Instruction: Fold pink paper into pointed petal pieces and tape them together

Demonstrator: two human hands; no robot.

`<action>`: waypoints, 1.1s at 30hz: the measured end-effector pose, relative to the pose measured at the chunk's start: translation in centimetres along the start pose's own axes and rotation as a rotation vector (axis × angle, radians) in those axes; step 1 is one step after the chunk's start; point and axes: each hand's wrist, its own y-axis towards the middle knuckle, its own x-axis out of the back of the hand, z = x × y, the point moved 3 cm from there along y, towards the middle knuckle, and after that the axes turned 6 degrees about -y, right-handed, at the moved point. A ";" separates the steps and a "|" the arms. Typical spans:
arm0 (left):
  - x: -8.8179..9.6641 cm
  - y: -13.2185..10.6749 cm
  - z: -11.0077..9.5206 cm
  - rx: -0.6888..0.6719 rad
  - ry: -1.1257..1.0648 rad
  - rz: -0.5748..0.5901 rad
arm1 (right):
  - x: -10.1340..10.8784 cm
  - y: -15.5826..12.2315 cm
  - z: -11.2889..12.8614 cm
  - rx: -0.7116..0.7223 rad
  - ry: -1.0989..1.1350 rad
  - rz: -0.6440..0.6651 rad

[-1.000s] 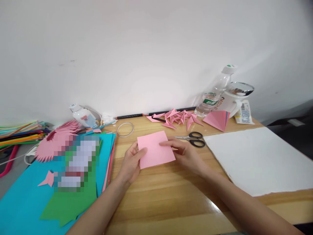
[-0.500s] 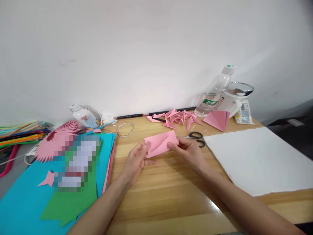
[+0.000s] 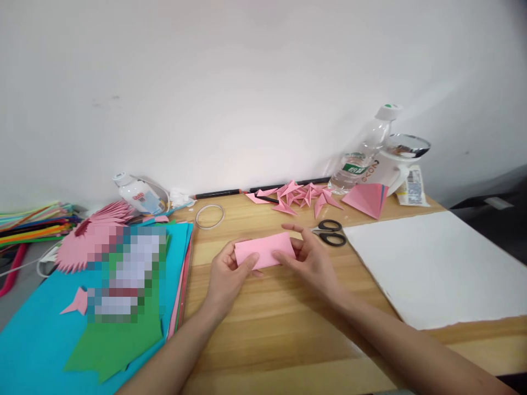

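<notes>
A pink paper, folded in half into a narrow rectangle, sits between both hands just above the wooden table. My left hand pinches its left end with thumb on top. My right hand grips the right end, with the index finger stretched out over the top edge. Black scissors lie just to the right of my right hand.
Folded pink paper pieces lie near the wall, with a plastic bottle and a white cup at the back right. A white sheet covers the right side. Blue and green sheets are stacked left, beside a tape ring.
The flat pink square was lifted and folded in half; both hands now hold it as a narrow rectangle. The view shifted slightly.
</notes>
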 end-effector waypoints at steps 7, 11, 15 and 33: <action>0.3 0.0 0.1 0.015 0.003 -0.034 | -0.1 -0.1 -0.5 -0.016 -0.010 0.025; 0.3 -0.1 0.0 0.003 -0.022 -0.008 | -0.1 -0.1 -0.5 -0.015 -0.032 0.020; 0.0 -0.3 -0.2 -0.005 -0.003 0.019 | -0.1 0.0 -0.4 -0.024 -0.060 -0.019; 0.2 -0.1 0.1 0.007 -0.024 -0.021 | -0.2 -0.2 -0.5 -0.022 -0.083 -0.016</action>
